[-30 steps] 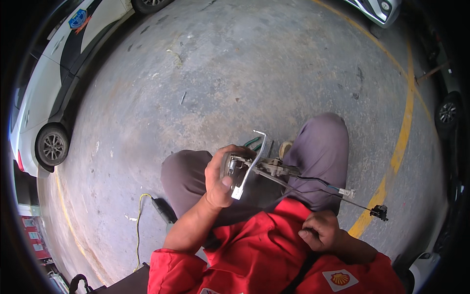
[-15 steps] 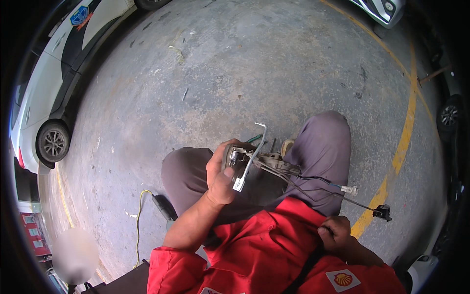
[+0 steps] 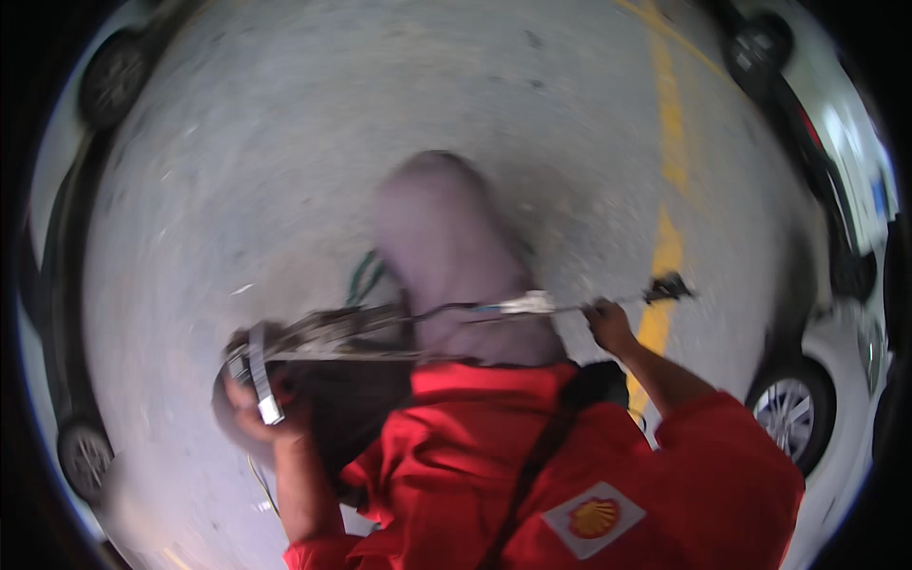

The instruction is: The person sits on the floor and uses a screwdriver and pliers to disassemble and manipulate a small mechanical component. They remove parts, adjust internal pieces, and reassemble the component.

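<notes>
A metal door latch assembly [image 3: 351, 328] with a rod, a wire lead and a cable stretches across my thighs, smeared by motion. Its left end is gripped in my left hand [image 3: 271, 404], where a bent rod with a pale flat tip [image 3: 271, 410] stands out past the fingers. On the wire is a white connector [image 3: 527, 303], lying over my raised knee. My right hand [image 3: 611, 326] is closed on the cable just short of the black end fitting [image 3: 668, 288], which hangs over the floor at the right. Blur hides the finer parts of the latch.
Grey concrete floor [image 3: 313, 142] spreads ahead, with a yellow painted line [image 3: 670, 142] on the right. Parked cars stand on both sides; a car wheel [image 3: 790, 413] is close on the right. A green loop [image 3: 364, 277] lies beside my raised knee.
My view and body have turned. My left hand has moved left with the latch assembly. My right hand has left my lap and taken hold of the cable, which is now drawn out straighter.
</notes>
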Motion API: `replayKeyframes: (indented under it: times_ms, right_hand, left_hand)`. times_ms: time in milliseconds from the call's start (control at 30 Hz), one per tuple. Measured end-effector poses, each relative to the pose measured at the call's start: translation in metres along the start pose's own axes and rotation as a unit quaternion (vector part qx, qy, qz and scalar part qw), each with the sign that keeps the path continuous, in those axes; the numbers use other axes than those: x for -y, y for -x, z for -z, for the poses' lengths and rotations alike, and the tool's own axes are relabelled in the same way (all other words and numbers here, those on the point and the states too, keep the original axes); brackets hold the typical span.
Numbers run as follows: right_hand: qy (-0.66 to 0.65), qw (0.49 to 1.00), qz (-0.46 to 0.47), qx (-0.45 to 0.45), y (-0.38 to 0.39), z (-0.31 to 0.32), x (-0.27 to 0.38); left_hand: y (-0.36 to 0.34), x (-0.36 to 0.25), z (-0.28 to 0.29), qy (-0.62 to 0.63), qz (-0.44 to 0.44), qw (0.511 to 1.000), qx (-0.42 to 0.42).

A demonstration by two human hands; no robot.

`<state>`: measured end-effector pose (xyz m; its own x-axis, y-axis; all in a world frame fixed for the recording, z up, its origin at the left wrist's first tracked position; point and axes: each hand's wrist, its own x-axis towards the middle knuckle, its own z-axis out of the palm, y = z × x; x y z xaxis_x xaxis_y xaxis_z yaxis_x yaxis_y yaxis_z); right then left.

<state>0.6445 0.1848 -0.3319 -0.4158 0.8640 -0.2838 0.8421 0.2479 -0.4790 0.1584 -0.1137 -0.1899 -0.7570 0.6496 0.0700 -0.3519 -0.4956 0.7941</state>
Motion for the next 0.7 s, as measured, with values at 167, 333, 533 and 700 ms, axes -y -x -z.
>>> replayKeyframes:
  times_ms: [167,333,533,700]
  right_hand:
    - [0.14,0.982,-0.091,0.093,-0.062,-0.04,-0.097]
    - [0.103,0.967,-0.129,0.195,-0.074,-0.092,-0.071]
    - [0.174,0.979,0.05,0.093,-0.128,-0.115,-0.022]
    - [0.191,0.977,-0.003,0.098,-0.197,-0.145,0.031]
  left_hand:
    - [-0.036,0.013,-0.011,-0.048,-0.023,0.998,-0.018]
    - [-0.036,-0.004,0.012,-0.001,-0.01,0.999,0.052]
    - [0.0,-0.007,0.043,-0.108,0.015,0.991,-0.074]
    - [0.006,-0.007,0.084,-0.2,0.027,0.977,-0.071]
